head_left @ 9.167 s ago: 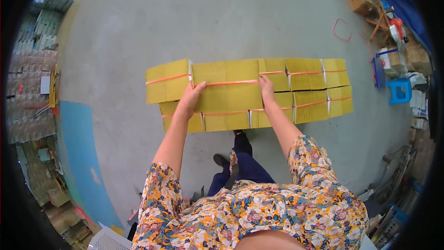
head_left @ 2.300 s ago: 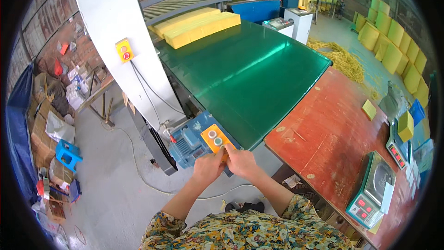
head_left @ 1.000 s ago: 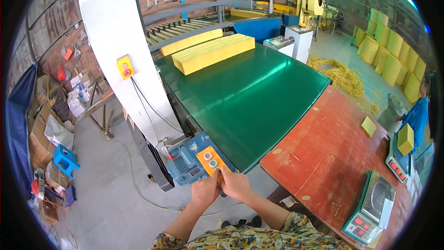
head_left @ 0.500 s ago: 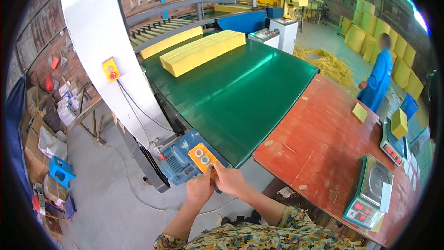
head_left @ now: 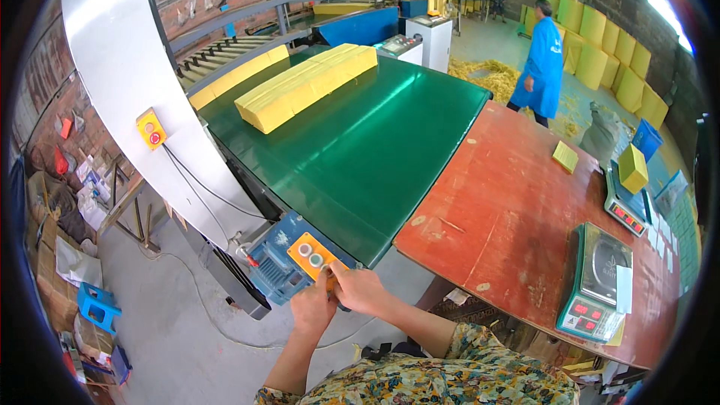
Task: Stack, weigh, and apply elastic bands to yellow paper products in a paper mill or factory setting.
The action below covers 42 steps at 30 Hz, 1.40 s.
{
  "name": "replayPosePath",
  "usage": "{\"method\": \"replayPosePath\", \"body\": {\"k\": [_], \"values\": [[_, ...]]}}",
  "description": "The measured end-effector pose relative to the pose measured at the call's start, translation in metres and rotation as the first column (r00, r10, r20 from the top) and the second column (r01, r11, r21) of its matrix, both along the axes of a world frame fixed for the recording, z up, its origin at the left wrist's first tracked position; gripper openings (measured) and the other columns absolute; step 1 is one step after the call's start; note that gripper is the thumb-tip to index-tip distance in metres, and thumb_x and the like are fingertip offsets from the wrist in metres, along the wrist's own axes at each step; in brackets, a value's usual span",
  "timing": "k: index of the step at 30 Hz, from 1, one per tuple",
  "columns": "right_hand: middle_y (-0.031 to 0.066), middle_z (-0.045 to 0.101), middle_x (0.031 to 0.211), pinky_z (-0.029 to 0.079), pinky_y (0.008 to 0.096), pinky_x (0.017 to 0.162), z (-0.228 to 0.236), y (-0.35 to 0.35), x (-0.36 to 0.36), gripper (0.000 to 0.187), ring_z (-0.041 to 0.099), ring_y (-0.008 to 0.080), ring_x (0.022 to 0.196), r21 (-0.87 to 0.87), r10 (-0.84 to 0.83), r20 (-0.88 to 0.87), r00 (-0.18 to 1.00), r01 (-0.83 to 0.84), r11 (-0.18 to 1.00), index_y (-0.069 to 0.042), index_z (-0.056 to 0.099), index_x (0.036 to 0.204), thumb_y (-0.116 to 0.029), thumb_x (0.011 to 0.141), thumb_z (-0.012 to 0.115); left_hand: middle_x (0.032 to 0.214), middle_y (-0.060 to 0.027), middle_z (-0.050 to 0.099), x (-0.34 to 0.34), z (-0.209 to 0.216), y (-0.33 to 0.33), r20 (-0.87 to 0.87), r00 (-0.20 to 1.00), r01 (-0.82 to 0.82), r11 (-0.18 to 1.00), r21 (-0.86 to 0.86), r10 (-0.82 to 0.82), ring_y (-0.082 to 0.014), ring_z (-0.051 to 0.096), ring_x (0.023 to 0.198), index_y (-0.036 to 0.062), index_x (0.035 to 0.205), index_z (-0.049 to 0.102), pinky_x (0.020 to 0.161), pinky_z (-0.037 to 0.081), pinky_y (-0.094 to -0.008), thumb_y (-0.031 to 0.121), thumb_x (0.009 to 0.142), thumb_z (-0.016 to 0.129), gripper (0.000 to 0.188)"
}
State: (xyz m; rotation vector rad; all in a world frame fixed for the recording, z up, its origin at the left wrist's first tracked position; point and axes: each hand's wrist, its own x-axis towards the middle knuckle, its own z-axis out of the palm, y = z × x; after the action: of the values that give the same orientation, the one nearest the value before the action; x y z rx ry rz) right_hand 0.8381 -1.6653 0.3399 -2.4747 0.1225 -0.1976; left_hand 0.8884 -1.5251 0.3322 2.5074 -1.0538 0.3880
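Both my hands meet at the lower end of an orange push-button box with round buttons, mounted by a blue motor. My left hand has its fingers curled, with one digit up against the box's lower part. My right hand is closed beside it, one finger reaching onto the same part. What lies under the fingertips is hidden. Beyond the box, a green conveyor belt carries a long row of yellow blocks pressed side by side.
Right of the belt, a red table bears two scales, the nearer one and one holding a yellow block. A white machine column rises at left. A person in blue walks near loose yellow strands.
The person in blue has walked leftward and farther off, past the table's far end. My view has shifted to the right. Both hands stay at the push-button box; the row of blocks looks unmoved.
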Motion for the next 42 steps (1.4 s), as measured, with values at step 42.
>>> {"method": "replayPosePath", "body": {"k": [42], "values": [[0.0157,0.066,0.07,0.049,0.0506,0.053,-0.012,0.0,0.003,0.029,0.065,0.038,0.062,0.031,-0.017,0.102,0.995,0.014,0.999,-0.007,0.046,0.112,-0.02,0.088,0.056,0.064,-0.0122,0.063,0.0,0.002,-0.003,-0.063,0.998,-0.002,0.998,-0.059,-0.002,-0.0313,0.063,0.055,0.0099,0.118,0.058,0.05,0.049,-0.0419,0.012,0.076,0.069,0.042]]}}
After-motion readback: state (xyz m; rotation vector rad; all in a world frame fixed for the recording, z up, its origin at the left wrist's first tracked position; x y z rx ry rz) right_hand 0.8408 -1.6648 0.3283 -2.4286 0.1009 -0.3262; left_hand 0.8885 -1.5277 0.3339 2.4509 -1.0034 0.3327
